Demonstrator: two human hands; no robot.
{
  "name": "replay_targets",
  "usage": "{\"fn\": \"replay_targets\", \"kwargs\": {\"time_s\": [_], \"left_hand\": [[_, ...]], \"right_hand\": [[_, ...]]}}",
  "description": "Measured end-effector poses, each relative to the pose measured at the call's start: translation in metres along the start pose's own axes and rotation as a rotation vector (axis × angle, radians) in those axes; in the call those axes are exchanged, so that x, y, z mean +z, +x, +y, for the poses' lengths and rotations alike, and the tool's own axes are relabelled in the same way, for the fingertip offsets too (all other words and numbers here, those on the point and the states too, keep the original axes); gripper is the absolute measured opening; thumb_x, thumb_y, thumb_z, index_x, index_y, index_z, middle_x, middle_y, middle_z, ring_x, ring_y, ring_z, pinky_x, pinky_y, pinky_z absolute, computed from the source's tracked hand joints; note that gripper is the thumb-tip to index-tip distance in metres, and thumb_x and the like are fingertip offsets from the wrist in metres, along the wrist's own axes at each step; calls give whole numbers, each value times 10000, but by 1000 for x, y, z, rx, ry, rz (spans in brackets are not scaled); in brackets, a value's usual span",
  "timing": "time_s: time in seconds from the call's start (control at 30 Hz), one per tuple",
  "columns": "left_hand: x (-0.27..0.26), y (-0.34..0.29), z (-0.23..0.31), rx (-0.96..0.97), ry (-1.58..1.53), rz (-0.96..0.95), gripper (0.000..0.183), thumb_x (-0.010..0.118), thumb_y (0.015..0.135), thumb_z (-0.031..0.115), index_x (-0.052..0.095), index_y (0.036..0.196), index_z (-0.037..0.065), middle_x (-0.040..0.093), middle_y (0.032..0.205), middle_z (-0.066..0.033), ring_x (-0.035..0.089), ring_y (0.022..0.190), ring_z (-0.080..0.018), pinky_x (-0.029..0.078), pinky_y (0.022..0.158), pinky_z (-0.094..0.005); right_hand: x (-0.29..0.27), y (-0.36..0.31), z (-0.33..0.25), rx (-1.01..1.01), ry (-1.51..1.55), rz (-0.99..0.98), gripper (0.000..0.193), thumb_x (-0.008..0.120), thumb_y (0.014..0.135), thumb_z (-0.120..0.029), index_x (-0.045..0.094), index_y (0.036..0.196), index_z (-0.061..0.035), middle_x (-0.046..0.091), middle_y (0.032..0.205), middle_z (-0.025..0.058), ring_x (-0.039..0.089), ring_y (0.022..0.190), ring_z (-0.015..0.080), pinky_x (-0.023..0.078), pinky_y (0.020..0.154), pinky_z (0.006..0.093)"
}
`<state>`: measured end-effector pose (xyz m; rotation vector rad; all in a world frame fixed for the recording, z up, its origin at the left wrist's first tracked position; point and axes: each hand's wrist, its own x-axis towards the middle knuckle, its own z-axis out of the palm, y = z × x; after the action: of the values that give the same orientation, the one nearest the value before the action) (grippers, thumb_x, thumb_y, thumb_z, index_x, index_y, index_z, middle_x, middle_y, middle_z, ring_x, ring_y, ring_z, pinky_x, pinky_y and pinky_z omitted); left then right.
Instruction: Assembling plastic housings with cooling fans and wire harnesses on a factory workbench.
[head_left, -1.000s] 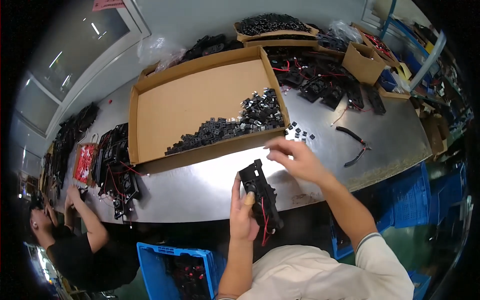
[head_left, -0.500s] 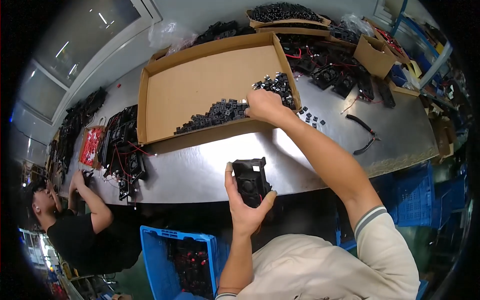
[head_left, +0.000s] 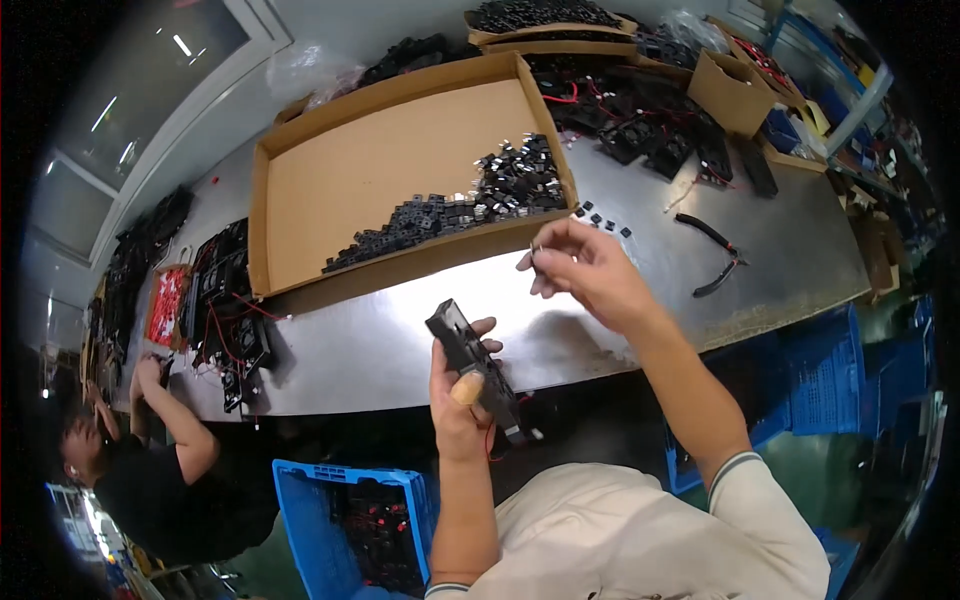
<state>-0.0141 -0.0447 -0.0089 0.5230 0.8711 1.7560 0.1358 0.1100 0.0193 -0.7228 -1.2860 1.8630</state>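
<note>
Head cam: L hand (head_left: 462, 425) is wrapped round a long black housing (head_left: 462, 345), thumb across it, holding it tilted over the near edge of the bench (head_left: 350, 360). R hand (head_left: 595, 275) is up & to the R of it, apart from the housing, thumb & fingertips nearly closed w/ a small dark part (head_left: 540, 262) pinched btwn; exact shape too small to tell. Behind: shallow cardboard tray (head_left: 360, 150) w/ small black parts (head_left: 425, 220) heaped along its near R side. Pliers (head_left: 733, 250) lie R of R hand. Blue crate (head_left: 295, 510) below bench, L of L forearm.
</note>
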Motion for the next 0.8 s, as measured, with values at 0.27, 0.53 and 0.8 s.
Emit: {"fn": "replay_targets", "kwargs": {"time_s": [0.27, 0.53, 0.8], "left_hand": [[12, 5, -20, -167, -240, -84, 711, 645, 866, 293, 362, 1465, 35, 544, 1305, -220, 613, 1131, -297, 580, 891, -388], [13, -2, -20, -99, -196, -139, 528, 598, 949, 214, 417, 1412, 37, 581, 1256, -153, 626, 1099, -249, 522, 957, -352], [16, -1, -16, -15, -20, -130, 564, 670, 879, 119, 437, 1384, 28, 550, 1297, -126, 571, 1162, -215, 468, 1009, -351]], "right_hand": [[0, -59, 5, -46, -39, 77, 265, 613, 916, 32, 587, 1180, 23, 648, 1056, 96, 639, 816, 112, 534, 700, 247], [20, -65, 0, -202, -419, -33, 235, 646, 897, 31, 636, 1131, 43, 655, 1009, 90, 662, 913, 152, 541, 832, 276], [19, -56, -7, -472, -637, -52, 200, 710, 838, -11, 699, 1037, -6, 650, 961, 75, 606, 831, 134, 490, 677, 261]]}}
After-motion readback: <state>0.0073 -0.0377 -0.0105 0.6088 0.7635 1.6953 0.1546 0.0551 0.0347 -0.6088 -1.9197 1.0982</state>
